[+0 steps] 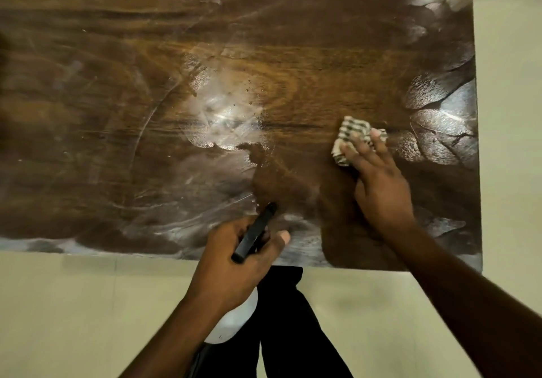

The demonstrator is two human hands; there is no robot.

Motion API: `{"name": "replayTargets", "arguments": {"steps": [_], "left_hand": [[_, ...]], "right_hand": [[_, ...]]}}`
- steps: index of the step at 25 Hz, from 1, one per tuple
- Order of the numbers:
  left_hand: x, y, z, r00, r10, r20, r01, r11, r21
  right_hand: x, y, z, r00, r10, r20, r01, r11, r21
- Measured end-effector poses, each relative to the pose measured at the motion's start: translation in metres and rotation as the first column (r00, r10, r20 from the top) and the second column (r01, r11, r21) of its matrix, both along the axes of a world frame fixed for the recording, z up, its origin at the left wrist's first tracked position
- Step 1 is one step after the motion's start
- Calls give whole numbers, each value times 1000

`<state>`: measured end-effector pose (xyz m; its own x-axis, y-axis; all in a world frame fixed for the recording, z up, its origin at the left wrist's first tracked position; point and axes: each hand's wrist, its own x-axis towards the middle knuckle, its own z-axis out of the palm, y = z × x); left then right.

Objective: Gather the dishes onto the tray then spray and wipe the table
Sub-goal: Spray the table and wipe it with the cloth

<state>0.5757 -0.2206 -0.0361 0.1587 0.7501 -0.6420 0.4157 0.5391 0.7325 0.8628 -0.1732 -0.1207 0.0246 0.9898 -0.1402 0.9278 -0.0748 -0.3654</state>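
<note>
A dark wooden table (146, 99) fills the view, its top streaked with wet smears and wipe marks. My right hand (378, 181) lies flat on a striped cloth (350, 134) and presses it onto the table's right half. My left hand (234, 257) grips a spray bottle at the near edge. The bottle's black nozzle (255, 232) points out over the table, and its white body (234, 319) hangs below my wrist. No dishes or tray are in view.
Pale tiled floor (73, 304) lies in front of and to the right of the table. My dark trouser legs (287, 319) stand right against the near edge. A wet glare patch (223, 116) shines at the table's middle.
</note>
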Motion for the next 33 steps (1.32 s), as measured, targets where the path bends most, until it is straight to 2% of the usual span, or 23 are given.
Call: {"name": "replayTargets", "arguments": {"steps": [2,3,4,6,8,9,11,12,13,14,15,17,18,19,21,23,25,26,27,28,30,32,33], "left_hand": [[-2,-12,-3,1000,27,-10,-28,999,-16],[-2,-19,-4,999,45,-1,-45,999,-23],[-1,-27,-5,998,68,18,-67,997,-28],[-1,-41,-10,991,118,55,-117,993,-23],[-5,-51,-10,993,107,46,-107,994,9],[-9,-55,-10,997,71,8,-71,997,30],[-17,-63,-9,999,22,-50,-20,999,38],[-22,-66,-8,999,14,-46,-13,999,33],[-26,-69,-6,999,3,-39,-2,999,33],[-28,-70,-5,999,-9,-37,10,999,36],[-31,-73,-3,999,-18,-39,20,999,44],[-37,-80,0,999,7,-41,-4,998,62],[-39,-82,2,999,30,-37,-28,997,67],[-40,-84,4,998,49,-29,-47,996,70],[-43,-90,8,998,58,-15,-56,994,94],[-48,-95,9,999,46,-18,-44,993,112],[-53,-102,9,999,12,-48,-6,992,126],[-56,-106,9,998,-2,-65,10,992,125],[-59,-109,8,997,-8,-73,17,993,119],[-62,-113,9,997,-10,-74,19,993,113],[-69,-118,8,998,-5,-68,12,994,105],[-72,-121,7,1000,10,-26,-8,996,90],[-74,-122,7,1000,20,-2,-20,996,89]], "right_hand": [[-39,-3,-3,967,-252,-25,253,966,51],[-66,-13,-8,959,-278,-57,281,958,64],[-93,-28,-13,969,-230,-93,237,969,76],[-141,-75,-21,987,2,-163,8,998,60],[-157,-120,-23,941,240,-239,-245,970,10],[-147,-127,-20,903,356,-239,-362,932,22],[-109,-120,-19,847,522,-100,-515,853,83],[-86,-117,-20,870,490,-48,-486,871,76],[-64,-113,-20,925,380,-12,-378,923,76],[-46,-112,-19,981,194,-25,-192,978,82],[-38,-117,-17,998,-20,-56,26,995,97],[-64,-133,-15,918,-389,-73,395,912,112],[-91,-141,-14,877,-476,-68,481,869,117],[-120,-149,-16,868,-490,-74,496,860,119],[-174,-167,-18,930,-333,-155,350,931,103],[-192,-186,-21,980,-55,-193,77,991,110],[-160,-193,-21,970,216,-110,-205,974,99],[-136,-197,-20,951,302,-62,-297,952,76],[-110,-203,-20,949,314,-16,-313,948,62],[-87,-211,-20,971,238,14,-238,969,61],[-64,-225,-17,995,-103,-18,104,992,67],[-89,-229,-18,908,-418,-38,419,902,103],[-117,-226,-18,856,-515,-48,517,850,101]]}}
